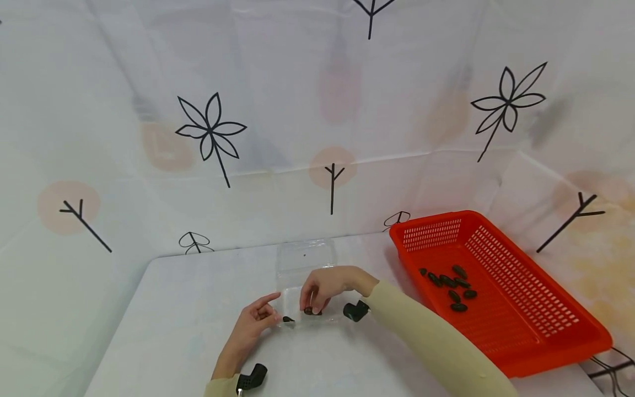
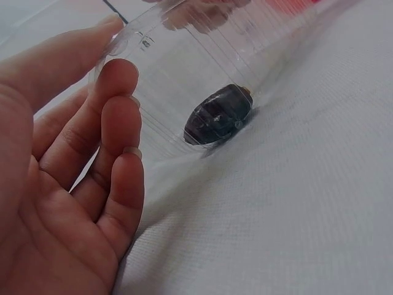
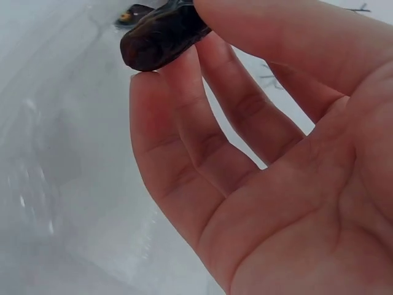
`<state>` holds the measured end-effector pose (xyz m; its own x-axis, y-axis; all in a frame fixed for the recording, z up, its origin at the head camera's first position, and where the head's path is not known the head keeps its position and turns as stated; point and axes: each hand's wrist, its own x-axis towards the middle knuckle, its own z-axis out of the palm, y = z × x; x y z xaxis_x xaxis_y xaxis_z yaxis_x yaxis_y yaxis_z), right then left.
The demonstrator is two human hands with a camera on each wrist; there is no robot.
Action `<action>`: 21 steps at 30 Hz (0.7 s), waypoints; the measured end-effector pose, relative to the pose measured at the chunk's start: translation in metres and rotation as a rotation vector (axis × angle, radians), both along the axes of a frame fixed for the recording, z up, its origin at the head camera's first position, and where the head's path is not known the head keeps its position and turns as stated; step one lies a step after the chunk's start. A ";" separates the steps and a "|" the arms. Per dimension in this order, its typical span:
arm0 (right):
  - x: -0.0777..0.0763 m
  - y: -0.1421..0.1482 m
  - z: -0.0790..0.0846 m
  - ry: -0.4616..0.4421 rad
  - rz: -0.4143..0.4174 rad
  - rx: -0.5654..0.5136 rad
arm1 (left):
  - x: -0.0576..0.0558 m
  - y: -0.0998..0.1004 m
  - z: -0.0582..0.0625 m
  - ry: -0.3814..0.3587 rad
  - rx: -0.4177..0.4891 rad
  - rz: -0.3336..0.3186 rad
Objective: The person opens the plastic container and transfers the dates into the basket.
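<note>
My right hand (image 1: 324, 288) pinches a dark brown, glossy date (image 3: 161, 38) between thumb and fingertips, over a clear plastic box (image 1: 292, 300). The box's transparent lid (image 1: 306, 256) lies folded back, away from me. Another date (image 2: 220, 115), with a yellowish stem end, rests inside the box in the near left corner and shows through the wall in the left wrist view. At the box's left edge, my left hand (image 1: 255, 320) holds the rim with thumb and fingers (image 2: 120, 120), several of them curled beside the wall.
A red plastic basket (image 1: 501, 331) with slotted sides stands on the right, several more dates (image 1: 448, 281) lying in its left part. White cloth (image 1: 163, 331) covers the table. Behind it hangs a pale curtain (image 1: 278, 138) with leaf drawings.
</note>
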<state>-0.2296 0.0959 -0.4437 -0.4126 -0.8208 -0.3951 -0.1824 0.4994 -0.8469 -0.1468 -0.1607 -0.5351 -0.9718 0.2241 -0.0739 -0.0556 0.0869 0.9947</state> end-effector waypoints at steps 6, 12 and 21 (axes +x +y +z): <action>-0.002 0.015 0.008 0.022 -0.028 -0.079 | 0.001 -0.001 0.003 -0.011 0.017 -0.001; -0.005 0.035 0.017 0.031 -0.093 -0.128 | 0.000 -0.004 0.003 0.017 0.016 -0.014; -0.001 0.089 0.033 0.120 -0.224 -0.175 | 0.000 -0.003 0.002 0.033 0.013 -0.030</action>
